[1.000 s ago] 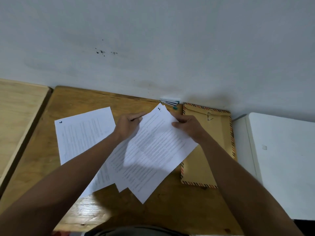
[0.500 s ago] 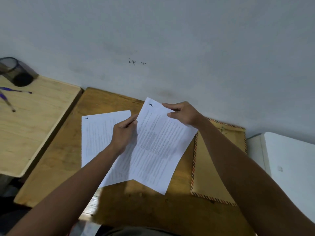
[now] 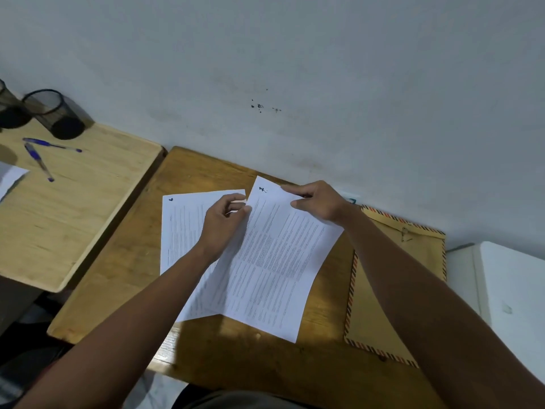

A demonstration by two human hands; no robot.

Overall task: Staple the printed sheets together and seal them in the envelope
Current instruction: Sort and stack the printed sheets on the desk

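I hold a printed sheet (image 3: 274,261) tilted above the wooden desk (image 3: 126,261). My right hand (image 3: 318,203) pinches its top right edge. My left hand (image 3: 224,224) pinches its left edge near the top. Another printed sheet (image 3: 181,231) lies flat on the desk to the left, partly under my left forearm and the held sheet. A brown envelope (image 3: 380,305) with a striped border lies at the right, my right forearm crossing it. The stapler is mostly hidden behind my right hand by the wall.
A second lighter wooden desk (image 3: 73,208) stands at the left with two black mesh pen cups (image 3: 56,113), two blue pens (image 3: 38,157) and a paper corner (image 3: 8,178). A white box (image 3: 513,290) sits at the right. The grey wall runs along the back.
The view has swung left and the left desk has come into sight. The held sheet has lifted and moved left over the flat sheet; both hands keep their hold.
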